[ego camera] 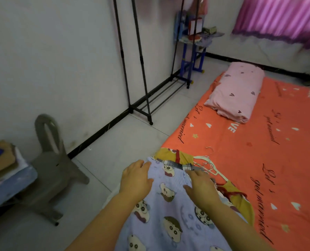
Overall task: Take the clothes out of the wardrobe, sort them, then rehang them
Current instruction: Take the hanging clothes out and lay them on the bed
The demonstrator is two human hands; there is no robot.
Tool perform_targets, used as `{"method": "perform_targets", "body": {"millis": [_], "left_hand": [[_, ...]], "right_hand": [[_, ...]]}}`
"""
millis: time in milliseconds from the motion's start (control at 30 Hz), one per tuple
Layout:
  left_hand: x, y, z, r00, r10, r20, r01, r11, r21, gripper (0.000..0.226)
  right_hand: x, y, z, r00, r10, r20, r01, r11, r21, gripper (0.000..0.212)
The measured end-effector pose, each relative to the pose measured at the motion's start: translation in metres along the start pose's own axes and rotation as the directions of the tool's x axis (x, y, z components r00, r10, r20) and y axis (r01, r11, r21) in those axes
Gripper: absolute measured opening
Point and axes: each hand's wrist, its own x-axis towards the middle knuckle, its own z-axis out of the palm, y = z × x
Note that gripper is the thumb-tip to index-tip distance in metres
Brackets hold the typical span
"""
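Lilac cloth printed with cartoon faces, a pyjama-like garment (168, 205), lies spread over the near corner of the bed (259, 160), and both hands rest on top of it. The left hand (137, 178) and the right hand (203, 189) lie flat with fingers straight, each grip open and holding nothing. The step looks like smoothing this piece on the sorting pile. It would go best with both palms sweeping outward from the middle, so the cloth flattens without dragging the yellow garment (241, 201) and the checked piece (179, 164) beneath it. The wire hangers (206, 165) just past the right fingertips look tangled, so one is best lifted free by its hook alone. The rack (141, 57) by the wall is cut off at the top, so its rail cannot be seen. How many garments lie under the lilac one is hidden, and its lower end runs out of view.
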Motion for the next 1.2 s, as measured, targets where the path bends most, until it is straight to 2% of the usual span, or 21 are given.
{"method": "perform_targets", "body": {"millis": [233, 367, 500, 667, 833, 967, 1067, 1200], "left_hand": [[-0.113, -0.119, -0.068, 0.964, -0.205, -0.171, 0.212, 0.977, 0.023, 0.055], [-0.219, -0.191, -0.094, 0.898, -0.365, -0.247, 0.377, 0.926, -0.002, 0.048], [-0.342, -0.258, -0.111, 0.771, -0.565, -0.294, 0.585, 0.811, -0.025, 0.056], [-0.501, -0.32, -0.117, 0.556, -0.754, -0.349, 0.774, 0.623, -0.112, 0.058], [-0.642, -0.355, -0.118, 0.309, -0.86, -0.406, 0.883, 0.418, -0.214, 0.057], [-0.734, -0.375, -0.114, 0.111, -0.907, -0.405, 0.929, 0.239, -0.281, 0.054], [-0.777, -0.385, -0.11, 0.0, -0.925, -0.381, 0.934, 0.136, -0.33, 0.049], [-0.821, -0.406, -0.112, -0.16, -0.894, -0.419, 0.894, 0.049, -0.446, 0.035]], "right_hand": [[-0.033, -0.158, -0.013, 0.96, -0.279, 0.008, 0.279, 0.958, -0.071, 0.054], [-0.072, -0.267, 0.0, 0.876, -0.475, 0.081, 0.482, 0.863, -0.15, 0.058], [-0.128, -0.38, 0.026, 0.754, -0.644, 0.129, 0.657, 0.737, -0.16, 0.057], [-0.212, -0.516, 0.069, 0.551, -0.812, 0.193, 0.834, 0.531, -0.152, 0.054], [-0.301, -0.629, 0.107, 0.259, -0.922, 0.289, 0.966, 0.24, -0.1, 0.059], [-0.367, -0.701, 0.132, 0.044, -0.939, 0.341, 0.998, 0.026, -0.058, 0.059], [-0.4, -0.745, 0.149, -0.094, -0.931, 0.352, 0.992, -0.118, -0.048, 0.06], [-0.434, -0.805, 0.177, -0.257, -0.903, 0.343, 0.958, -0.284, -0.03, 0.06]]}}
